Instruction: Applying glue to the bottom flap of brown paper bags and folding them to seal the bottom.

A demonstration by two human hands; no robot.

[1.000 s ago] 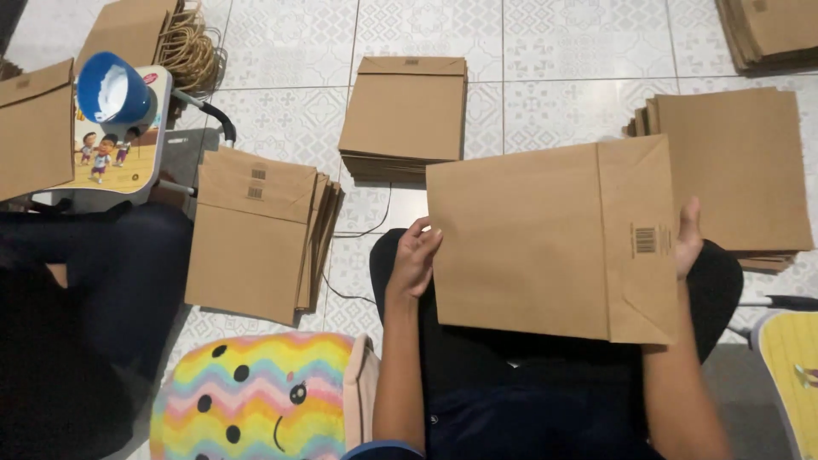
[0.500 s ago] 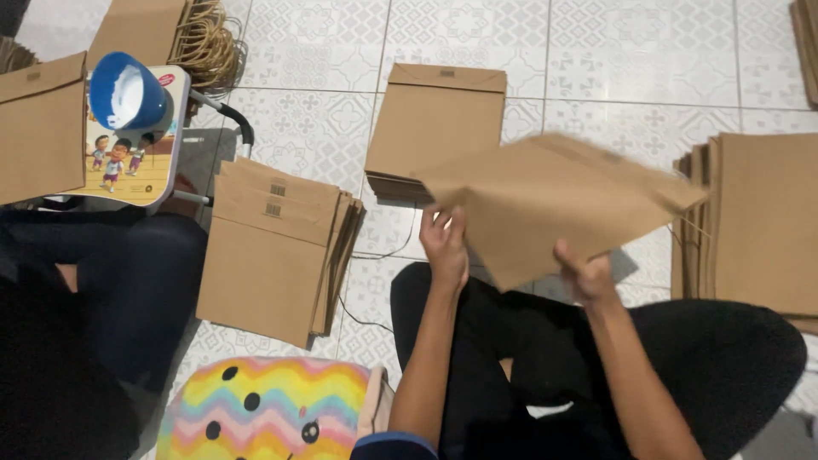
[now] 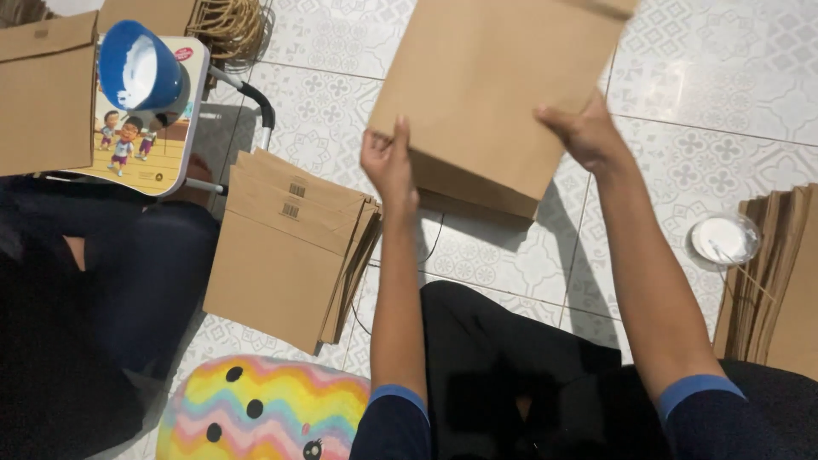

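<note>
I hold a flat brown paper bag [image 3: 503, 77] out in front of me with both hands, above a stack of similar bags [image 3: 477, 200] on the tiled floor. My left hand [image 3: 388, 162] grips the bag's lower left edge. My right hand [image 3: 584, 132] grips its lower right edge. The bag's top runs out of view at the upper edge.
A stack of brown bags [image 3: 290, 247] lies left of my arm, another stack [image 3: 780, 281] at the right edge. A small white bowl [image 3: 722, 238] sits on the floor. A small table [image 3: 145, 136] carries a blue cup [image 3: 141, 68]. Another person's dark legs [image 3: 102, 290] and a rainbow cushion [image 3: 264, 409] lie lower left.
The bag went from upright and close to my face, to tilted flat, to held out farther forward over the stack. Both arms have stretched out away from me.
</note>
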